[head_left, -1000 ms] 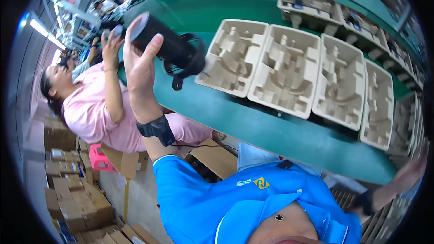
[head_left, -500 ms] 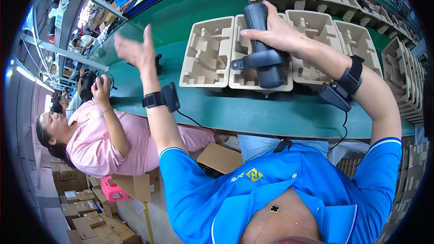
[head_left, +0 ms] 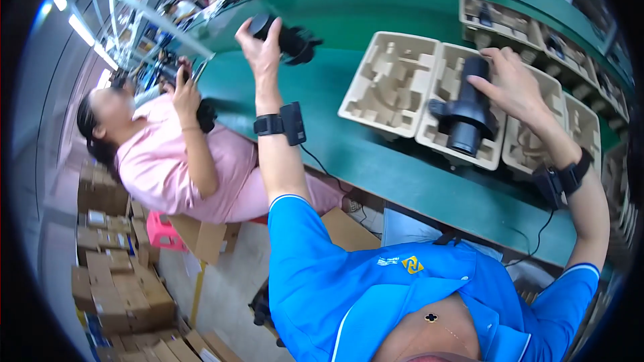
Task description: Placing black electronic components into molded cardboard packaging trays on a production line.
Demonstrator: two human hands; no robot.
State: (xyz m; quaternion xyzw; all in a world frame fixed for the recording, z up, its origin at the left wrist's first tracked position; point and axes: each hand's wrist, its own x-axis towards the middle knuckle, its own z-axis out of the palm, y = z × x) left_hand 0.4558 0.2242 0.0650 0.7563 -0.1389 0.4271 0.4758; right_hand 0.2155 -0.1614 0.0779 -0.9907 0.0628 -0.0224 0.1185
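My left hand [head_left: 260,50] is raised over the left part of the bench, its fingers and thumb closed around a black cylindrical device [head_left: 292,43] with small projecting parts at its far end. Motion blurs its details. At the right, my right hand [head_left: 515,85] grips a larger black cylinder [head_left: 475,104] that has a wide collar and a side lug. This cylinder lies lengthwise in a beige moulded tray [head_left: 425,135], with my thumb and fingers at its upper part. The tray hides its underside.
Beside it stand an unfilled beige tray [head_left: 350,108] and further trays [head_left: 582,127] on the green bench [head_left: 389,164]. More trays holding black parts [head_left: 500,23] line the back right. A co-worker in pink [head_left: 171,154] sits at the left. Cables hang from both my wrist straps.
My left hand has gone from open to holding a black device. The black cylinder in my right hand has come down into the tray. The whole view has shifted.
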